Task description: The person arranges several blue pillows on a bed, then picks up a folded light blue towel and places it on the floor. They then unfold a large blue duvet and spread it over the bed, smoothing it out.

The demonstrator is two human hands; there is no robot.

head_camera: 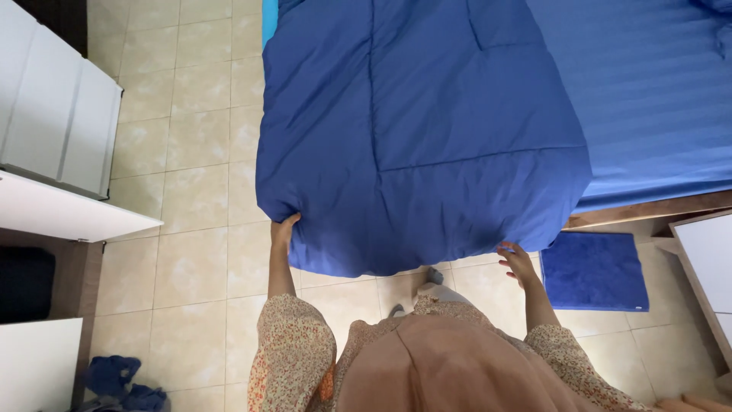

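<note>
The folded blue comforter point(419, 137), lying on the bed and overhanging its foot, is grasped at its lower edge by the left hand point(284, 229) and apparently the right hand point(517, 259), so the unsupported middle between the grips could sag and slide to the tiled floor point(198, 198).

Blue quilted comforter point(419, 130) — folded into a thick, roughly square pad with stitched seams crossing it in a grid. It lies flat on the bed, covering the left part of the striped sheet. Its near edge overhangs the foot of the bed and bulges in soft rounded folds — the two near corners sag slightly lower than the middle.
</note>
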